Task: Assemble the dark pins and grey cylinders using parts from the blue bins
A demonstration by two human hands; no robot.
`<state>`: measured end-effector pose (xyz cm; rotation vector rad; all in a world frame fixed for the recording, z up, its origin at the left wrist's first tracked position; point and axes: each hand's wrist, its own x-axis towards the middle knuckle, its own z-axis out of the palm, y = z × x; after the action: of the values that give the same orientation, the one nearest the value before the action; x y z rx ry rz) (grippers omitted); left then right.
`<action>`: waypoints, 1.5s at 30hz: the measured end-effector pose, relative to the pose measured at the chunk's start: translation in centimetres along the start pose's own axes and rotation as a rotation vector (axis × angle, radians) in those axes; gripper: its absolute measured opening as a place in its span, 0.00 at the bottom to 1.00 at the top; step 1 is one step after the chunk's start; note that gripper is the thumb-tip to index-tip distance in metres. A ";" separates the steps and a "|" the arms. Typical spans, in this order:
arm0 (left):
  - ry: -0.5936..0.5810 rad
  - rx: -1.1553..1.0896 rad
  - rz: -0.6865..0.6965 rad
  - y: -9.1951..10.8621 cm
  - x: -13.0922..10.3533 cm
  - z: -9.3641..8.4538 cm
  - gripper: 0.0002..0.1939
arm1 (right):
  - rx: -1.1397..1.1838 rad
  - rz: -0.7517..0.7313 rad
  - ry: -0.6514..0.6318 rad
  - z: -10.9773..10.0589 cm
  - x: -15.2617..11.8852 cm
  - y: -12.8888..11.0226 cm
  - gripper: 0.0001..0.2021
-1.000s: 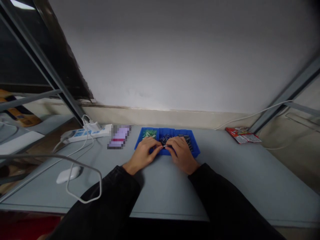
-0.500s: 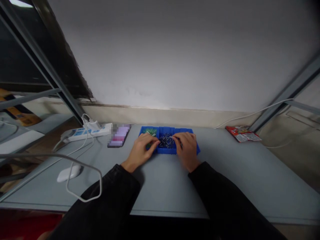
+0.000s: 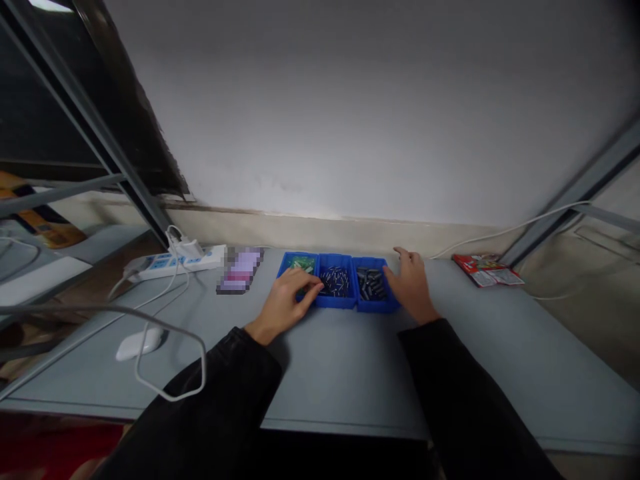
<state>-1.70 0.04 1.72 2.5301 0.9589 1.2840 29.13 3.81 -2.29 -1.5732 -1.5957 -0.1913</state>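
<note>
Three blue bins stand side by side. The left bin [image 3: 286, 261] has green pieces [image 3: 302, 263] in it and is partly hidden by my left hand [image 3: 286, 301]. That hand's thumb and forefinger are pinched together near the middle bin; whatever is between them is too small to make out. Small dark pieces with shiny metal ends [image 3: 334, 281] lie loose in the middle bin [image 3: 335, 303]. Black cylindrical pieces [image 3: 371, 285] fill the right bin [image 3: 376, 307]. Just at its right edge is my right hand [image 3: 413, 285], fingers spread, with nothing visible in it.
At the left are a white power strip [image 3: 180, 265] with plugs, a phone [image 3: 241, 272] and a white mouse-like object [image 3: 140, 344]. A white cable [image 3: 204, 360] loops in front. A red packet [image 3: 487, 270] lies at the right, near the wall [image 3: 360, 133].
My right hand has moved right, from over the middle and right bins to the right bin's outer edge, and its fingers have opened. My left hand has stayed nearly still.
</note>
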 end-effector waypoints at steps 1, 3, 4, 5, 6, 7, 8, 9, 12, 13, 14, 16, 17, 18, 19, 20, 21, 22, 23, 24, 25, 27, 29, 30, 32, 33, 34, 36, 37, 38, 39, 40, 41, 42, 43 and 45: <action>-0.004 -0.008 -0.001 0.1 0.0 0.1 0.09 | 0.063 0.038 -0.081 0.4 0.1 1.3 0.28; -0.006 -0.022 -0.003 0.2 -0.1 0.2 0.08 | 0.194 0.111 -0.204 1.0 0.3 3.1 0.31; -0.006 -0.027 -0.003 0.2 -0.1 0.2 0.08 | 0.238 0.127 -0.239 1.2 0.4 3.6 0.33; -0.006 -0.031 -0.002 0.3 -0.1 0.3 0.08 | 0.268 0.146 -0.263 1.3 0.5 3.8 0.35; -0.006 -0.034 -0.002 0.3 -0.1 0.3 0.09 | 0.286 0.166 -0.281 1.3 0.5 3.8 0.36; -0.007 -0.036 -0.002 0.3 -0.1 0.4 0.09 | 0.297 0.187 -0.298 1.2 0.6 3.7 0.37; -0.006 -0.039 -0.001 0.3 -0.1 0.4 0.09 | 0.311 0.209 -0.314 1.0 0.7 3.6 0.37; -0.002 -0.043 0.000 0.3 -0.1 0.4 0.08 | 0.334 0.226 -0.336 0.8 0.8 3.5 0.37; 0.004 -0.053 0.005 0.4 -0.1 0.5 0.07 | 0.388 0.244 -0.390 0.0 0.9 3.7 0.31; 0.007 -0.060 0.007 0.6 -0.1 0.5 0.07 | 0.377 0.244 -0.396 -0.4 0.9 3.9 0.28; 0.010 -0.071 0.008 0.8 -0.2 0.5 0.07 | 0.347 0.246 -0.393 -0.9 0.8 4.2 0.25; 0.009 -0.107 0.012 1.8 -0.4 0.6 0.06 | 0.284 0.253 -0.380 -2.2 0.4 5.0 0.21; -0.003 -0.132 0.016 2.4 -0.6 0.7 0.05 | 0.289 0.268 -0.411 -3.1 0.1 5.5 0.20; -0.022 -0.161 0.022 3.1 -0.9 0.9 0.04 | 0.322 0.288 -0.464 -4.0 -0.3 6.0 0.19; -0.057 -0.187 0.043 3.9 -1.1 1.2 0.06 | 0.367 0.304 -0.533 -5.0 -0.8 6.5 0.19; -0.084 -0.211 0.074 4.7 -1.4 1.5 0.09 | 0.418 0.310 -0.615 -6.0 -1.3 6.9 0.21; -0.114 -0.227 0.104 5.5 -1.5 1.9 0.12 | 0.461 0.320 -0.700 -7.0 -1.7 7.3 0.25; -0.139 -0.236 0.123 6.1 -1.7 2.4 0.17 | 0.502 0.333 -0.770 -7.9 -2.1 7.7 0.30; -0.161 -0.242 0.130 6.7 -1.8 2.9 0.22 | 0.570 0.330 -0.824 -8.6 -2.3 8.0 0.36; -0.176 -0.247 0.130 7.1 -1.8 3.4 0.27 | 0.635 0.306 -0.872 -9.2 -2.5 8.2 0.43; -0.189 -0.249 0.123 7.4 -1.7 3.9 0.32 | 0.684 0.271 -0.915 -9.5 -2.7 8.4 0.50; -0.222 -0.250 0.099 7.6 -1.5 4.8 0.40 | 0.736 0.179 -1.010 -9.8 -2.7 8.6 0.61; -0.269 -0.249 0.078 7.7 -1.4 5.6 0.46 | 0.719 0.099 -1.110 -9.6 -2.8 8.7 0.68; -0.291 -0.250 0.069 7.6 -1.3 6.0 0.49 | 0.702 0.076 -1.146 -9.4 -2.9 8.6 0.70; -0.324 -0.256 0.053 7.5 -1.5 6.7 0.51 | 0.676 0.065 -1.163 -9.0 -3.2 8.2 0.71; -0.332 -0.257 0.046 7.5 -1.6 7.0 0.51 | 0.670 0.075 -1.140 -8.8 -3.4 7.9 0.70; -0.336 -0.258 0.039 7.4 -1.7 7.2 0.51 | 0.668 0.087 -1.109 -8.6 -3.5 7.5 0.68; -0.334 -0.265 0.016 7.3 -2.0 7.6 0.48 | 0.660 0.096 -1.040 -8.5 -3.7 6.7 0.65; -0.325 -0.272 -0.001 7.3 -2.1 7.7 0.47 | 0.655 0.090 -1.013 -8.6 -3.6 6.3 0.64; -0.315 -0.278 -0.020 7.2 -2.2 7.7 0.46 | 0.653 0.082 -0.989 -8.8 -3.6 5.9 0.64; -0.308 -0.283 -0.037 7.2 -2.2 7.8 0.46 | 0.659 0.074 -0.967 -9.0 -3.4 5.5 0.63; -0.304 -0.283 -0.052 7.2 -2.2 7.8 0.46 | 0.670 0.069 -0.954 -9.3 -3.3 5.2 0.62; -0.301 -0.281 -0.062 7.2 -2.1 7.8 0.46 | 0.688 0.066 -0.942 -9.6 -3.2 4.8 0.60; -0.298 -0.277 -0.067 7.2 -2.1 7.8 0.47 | 0.707 0.066 -0.934 -10.0 -3.1 4.5 0.59; -0.296 -0.276 -0.069 7.3 -2.0 7.8 0.48 | 0.726 0.068 -0.929 -10.3 -3.1 4.2 0.57; -0.291 -0.285 -0.066 7.4 -1.9 7.9 0.50 | 0.747 0.073 -0.918 -10.8 -3.3 3.5 0.56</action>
<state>7.02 -5.79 -1.55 2.3551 0.7321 0.9239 36.56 -4.90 0.69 -1.1290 -1.9126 1.1902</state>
